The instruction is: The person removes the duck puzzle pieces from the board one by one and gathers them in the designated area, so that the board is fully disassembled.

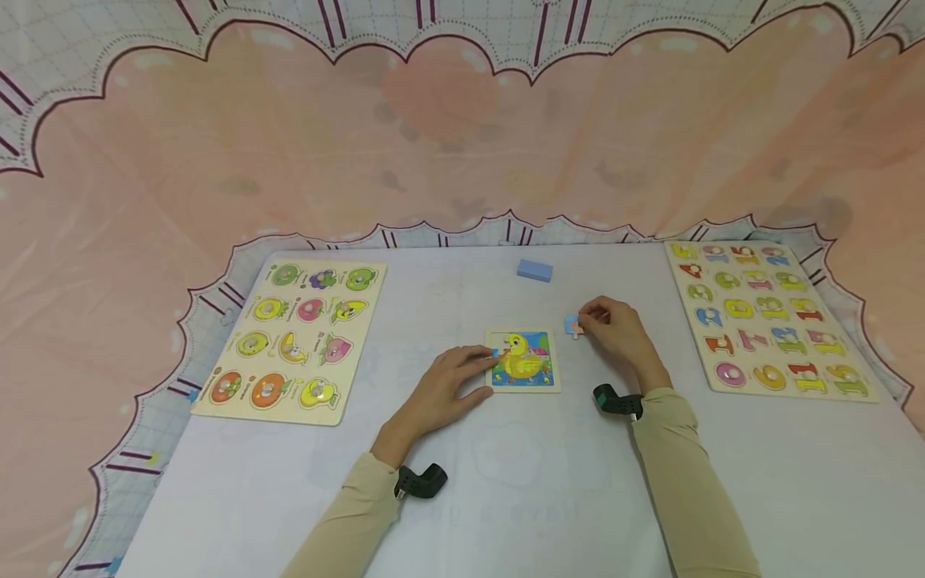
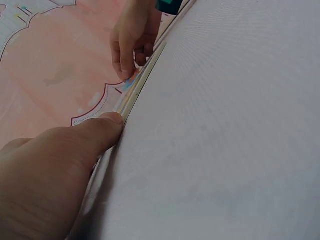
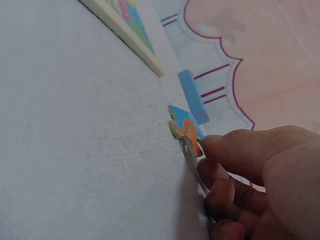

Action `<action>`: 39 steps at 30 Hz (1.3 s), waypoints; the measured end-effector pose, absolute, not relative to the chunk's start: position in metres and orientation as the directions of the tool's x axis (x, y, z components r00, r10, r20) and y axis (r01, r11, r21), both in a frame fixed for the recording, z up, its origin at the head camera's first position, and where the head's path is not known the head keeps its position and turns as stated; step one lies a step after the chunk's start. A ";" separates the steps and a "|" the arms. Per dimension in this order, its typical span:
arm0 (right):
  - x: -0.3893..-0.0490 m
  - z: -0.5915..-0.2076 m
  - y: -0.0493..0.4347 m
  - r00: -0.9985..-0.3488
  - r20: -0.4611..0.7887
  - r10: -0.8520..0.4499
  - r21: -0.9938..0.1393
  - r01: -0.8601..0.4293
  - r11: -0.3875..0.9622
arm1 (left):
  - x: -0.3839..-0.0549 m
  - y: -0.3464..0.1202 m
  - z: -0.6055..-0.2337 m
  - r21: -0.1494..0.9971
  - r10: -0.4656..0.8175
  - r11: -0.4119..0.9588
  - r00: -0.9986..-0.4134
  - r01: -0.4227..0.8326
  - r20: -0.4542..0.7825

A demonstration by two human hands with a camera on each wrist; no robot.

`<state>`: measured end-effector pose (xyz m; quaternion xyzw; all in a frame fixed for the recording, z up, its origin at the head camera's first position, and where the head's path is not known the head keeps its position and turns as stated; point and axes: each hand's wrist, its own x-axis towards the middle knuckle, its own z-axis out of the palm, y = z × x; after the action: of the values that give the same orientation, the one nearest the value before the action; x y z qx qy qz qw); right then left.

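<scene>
The right hand [image 1: 620, 333] pinches a blue and orange piece [image 1: 572, 325], right of the frame's middle. The left hand [image 1: 444, 387], fingers stretched out, touches the duck puzzle [image 1: 526, 365] just below the middle.

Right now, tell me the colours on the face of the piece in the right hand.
Blue and orange; the piece shows best in the right wrist view.

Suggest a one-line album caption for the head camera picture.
The right hand pinches a small jigsaw piece while the left hand touches the yellow duck puzzle.
</scene>
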<state>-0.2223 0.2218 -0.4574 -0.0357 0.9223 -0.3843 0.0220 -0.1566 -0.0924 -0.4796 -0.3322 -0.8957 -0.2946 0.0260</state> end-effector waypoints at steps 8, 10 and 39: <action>-0.221 -0.458 0.219 -0.998 -0.012 -0.069 -0.679 -0.043 0.733 | -0.157 -0.093 -0.480 0.510 0.580 0.605 -0.777 0.612 0.245; -0.221 -0.459 0.218 -0.998 -0.008 -0.068 -0.670 -0.045 0.741 | -0.156 -0.093 -0.480 0.512 0.581 0.602 -0.776 0.613 0.245; -0.219 -0.455 0.215 -0.998 0.029 -0.051 -0.690 -0.057 0.722 | -0.155 -0.091 -0.475 0.496 0.588 0.625 -0.781 0.603 0.210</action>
<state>-0.2190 0.2148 -0.4555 -0.0292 0.9279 -0.3717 -0.0038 -0.1545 -0.0909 -0.4754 -0.3303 -0.9011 -0.2804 0.0138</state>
